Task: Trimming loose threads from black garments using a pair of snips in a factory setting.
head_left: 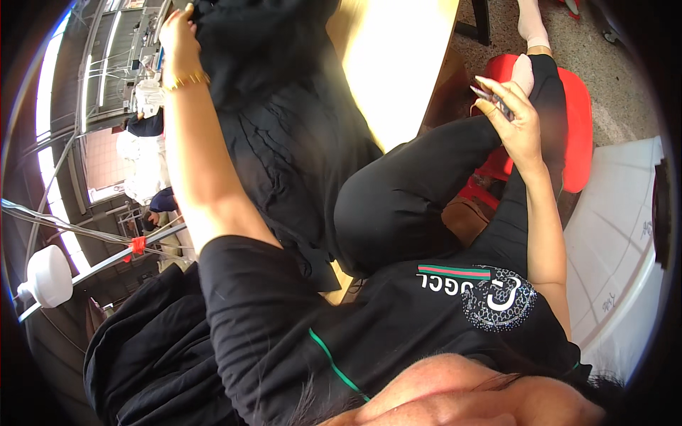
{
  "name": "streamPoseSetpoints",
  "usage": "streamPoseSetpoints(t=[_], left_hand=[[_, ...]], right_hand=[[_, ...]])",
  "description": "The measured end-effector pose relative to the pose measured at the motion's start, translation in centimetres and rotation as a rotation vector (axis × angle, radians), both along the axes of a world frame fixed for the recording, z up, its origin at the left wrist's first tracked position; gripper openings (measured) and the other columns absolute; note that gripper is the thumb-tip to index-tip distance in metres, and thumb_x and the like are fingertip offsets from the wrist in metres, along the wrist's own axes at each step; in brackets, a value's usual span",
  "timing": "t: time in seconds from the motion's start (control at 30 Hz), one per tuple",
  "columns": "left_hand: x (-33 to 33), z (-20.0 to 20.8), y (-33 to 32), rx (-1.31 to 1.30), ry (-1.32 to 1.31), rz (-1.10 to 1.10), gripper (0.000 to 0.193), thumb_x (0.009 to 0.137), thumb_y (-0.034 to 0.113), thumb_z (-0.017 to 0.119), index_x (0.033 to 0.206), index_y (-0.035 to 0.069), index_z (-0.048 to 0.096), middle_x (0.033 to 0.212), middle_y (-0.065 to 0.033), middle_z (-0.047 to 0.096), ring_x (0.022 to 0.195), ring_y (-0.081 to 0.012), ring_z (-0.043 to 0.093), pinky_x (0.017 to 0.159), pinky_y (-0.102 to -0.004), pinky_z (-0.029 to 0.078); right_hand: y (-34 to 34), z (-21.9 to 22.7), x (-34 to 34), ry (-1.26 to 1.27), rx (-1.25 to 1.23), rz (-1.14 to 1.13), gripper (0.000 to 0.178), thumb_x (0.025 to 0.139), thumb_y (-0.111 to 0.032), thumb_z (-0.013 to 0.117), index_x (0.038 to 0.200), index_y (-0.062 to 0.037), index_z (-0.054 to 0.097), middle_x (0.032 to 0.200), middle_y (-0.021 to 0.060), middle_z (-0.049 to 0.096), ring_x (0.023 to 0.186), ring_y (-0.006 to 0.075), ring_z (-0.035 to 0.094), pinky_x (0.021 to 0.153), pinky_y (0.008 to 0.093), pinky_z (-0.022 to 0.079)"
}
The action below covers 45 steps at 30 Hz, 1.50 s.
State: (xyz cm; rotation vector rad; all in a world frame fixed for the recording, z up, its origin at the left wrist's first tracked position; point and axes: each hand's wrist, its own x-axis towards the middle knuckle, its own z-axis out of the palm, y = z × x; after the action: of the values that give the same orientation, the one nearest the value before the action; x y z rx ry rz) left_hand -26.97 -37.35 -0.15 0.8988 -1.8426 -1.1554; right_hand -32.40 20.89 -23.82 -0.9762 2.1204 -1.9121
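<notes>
My left arm reaches up the left side, a yellow bracelet at the wrist. At the cloth's far left edge my left hand (180, 46) has its fingers closed on black cloth (284, 135), which lies in loose folds over the table and down toward my lap. The exact grip is partly hidden. Over my bent leg, to the right, my right hand (517, 124) is closed round a small pair of thread snips (505, 108). Their pointed metal tips stick out between thumb and fingers, apart from the cloth.
A pale wooden table (394, 64) stands ahead, brightly lit. A red stool (577, 128) is under my foot at the right, beside white panels (611, 234). More black cloth (156, 348) is heaped at lower left, near a pole with a white round fitting (48, 277). Other people work far left.
</notes>
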Motion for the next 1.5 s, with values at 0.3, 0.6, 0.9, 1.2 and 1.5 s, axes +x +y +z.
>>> streamPoseSetpoints(t=[0.3, 0.6, 0.9, 1.2, 1.5], left_hand=[[12.6, -8.1, 24.1, -1.05, -1.013, 0.136, 0.126, 0.056, 0.051, 0.087, 0.152, 0.018, 0.013, 0.155, -0.0234, 0.01, 0.143, -0.0427, 0.012, 0.104, -0.0699, 0.023], [3.0, -8.8, 14.3, -0.984, -0.997, 0.139, 0.113, 0.066, 0.022, 0.086, 0.151, 0.023, 0.012, 0.151, -0.0263, 0.018, 0.138, -0.0434, 0.027, 0.104, -0.0593, 0.035], [-8.4, -8.4, 7.0, -0.897, -1.105, 0.366, 0.087, 0.074, 0.038, 0.078, 0.144, 0.023, 0.029, 0.139, -0.0178, 0.038, 0.131, -0.0365, 0.038, 0.102, -0.0609, 0.035], [-12.5, -11.3, 4.8, -0.881, -1.09, 0.471, 0.058, 0.086, 0.023, 0.058, 0.14, 0.013, 0.036, 0.15, -0.0253, 0.024, 0.139, -0.0404, 0.025, 0.107, -0.0681, 0.02], [-13.1, -12.8, 3.9, -0.83, -1.3, 0.627, 0.074, 0.088, 0.037, 0.054, 0.151, 0.014, 0.02, 0.154, -0.0238, 0.017, 0.143, -0.0423, 0.017, 0.106, -0.0717, 0.014]], right_hand=[[2.4, -2.7, -0.5, -0.104, -0.081, 0.001, 0.034, 0.082, -0.005, 0.072, 0.115, -0.0023, 0.065, 0.091, 0.0039, 0.06, 0.085, 0.0116, 0.06, 0.078, 0.0237, 0.047], [2.4, -6.6, -1.0, -0.109, -0.046, -0.064, 0.034, 0.082, -0.005, 0.071, 0.115, -0.0037, 0.066, 0.086, 0.0042, 0.059, 0.08, 0.0115, 0.057, 0.074, 0.024, 0.045], [2.0, -7.3, -1.6, -0.176, -0.008, -0.09, 0.035, 0.082, -0.003, 0.07, 0.116, -0.0043, 0.066, 0.088, 0.0035, 0.06, 0.082, 0.01, 0.057, 0.076, 0.023, 0.045], [2.2, -6.7, -1.8, -0.199, -0.008, -0.076, 0.036, 0.081, -0.004, 0.072, 0.117, -0.003, 0.066, 0.091, 0.0021, 0.059, 0.084, 0.0084, 0.055, 0.078, 0.021, 0.043], [2.5, -6.9, -1.8, -0.254, -0.062, -0.1, 0.036, 0.081, -0.003, 0.072, 0.117, -0.002, 0.065, 0.096, 0.0037, 0.062, 0.088, 0.0104, 0.059, 0.08, 0.0231, 0.046]])
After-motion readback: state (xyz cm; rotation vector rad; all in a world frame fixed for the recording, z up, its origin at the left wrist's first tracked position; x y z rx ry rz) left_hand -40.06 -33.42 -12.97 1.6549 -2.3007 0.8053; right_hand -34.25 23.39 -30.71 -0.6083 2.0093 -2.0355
